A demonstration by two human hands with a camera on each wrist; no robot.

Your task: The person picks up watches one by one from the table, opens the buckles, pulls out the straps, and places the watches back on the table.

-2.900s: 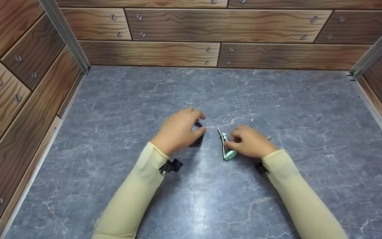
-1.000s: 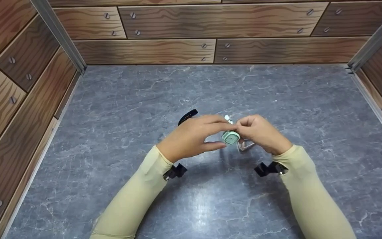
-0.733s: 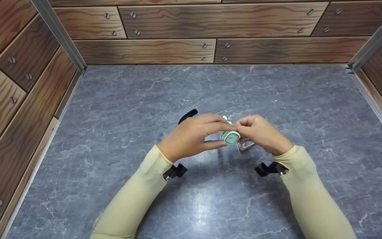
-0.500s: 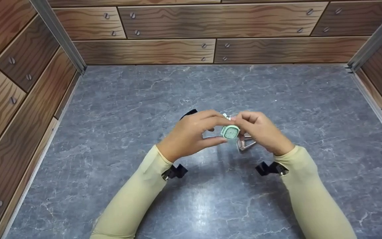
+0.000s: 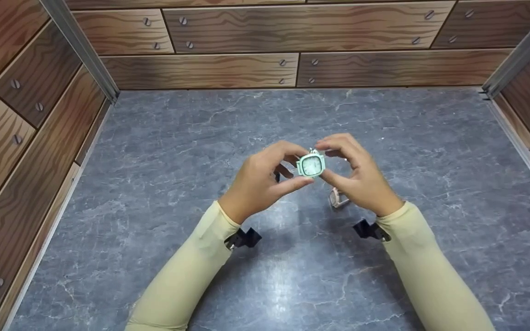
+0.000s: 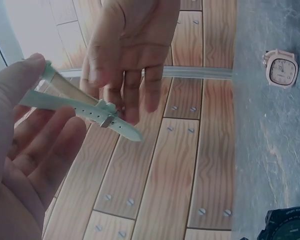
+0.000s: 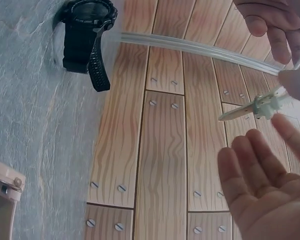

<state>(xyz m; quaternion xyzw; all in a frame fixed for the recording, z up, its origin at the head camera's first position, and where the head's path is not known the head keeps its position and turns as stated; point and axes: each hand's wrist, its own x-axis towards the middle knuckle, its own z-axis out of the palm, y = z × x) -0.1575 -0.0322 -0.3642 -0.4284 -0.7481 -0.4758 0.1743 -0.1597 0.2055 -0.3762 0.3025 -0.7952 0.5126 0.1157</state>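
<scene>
A mint-green wristwatch [image 5: 312,165] is held above the table, its square dial facing up toward the head camera. My left hand [image 5: 258,179] grips it between thumb and fingers at the left side. On the other side, my right hand [image 5: 359,174] has its thumb at the case and its index finger near the buckle [image 7: 267,106], the remaining fingers loosely bent. The strap [image 6: 70,103] is fastened into a loop, as the left wrist view shows, with its pointed tip free beyond the buckle.
On the grey marbled table [image 5: 200,124] lies a pink wristwatch [image 6: 283,70], partly under my right hand in the head view. A black sport watch [image 7: 89,20] lies near it, mostly hidden behind my left hand from above. Wood-patterned walls [image 5: 228,71] enclose the back and sides.
The green watch, earlier down by the table at my right hand, has been raised between both hands. Lately it has moved away from me and leftward, while my right fingers have spread wider.
</scene>
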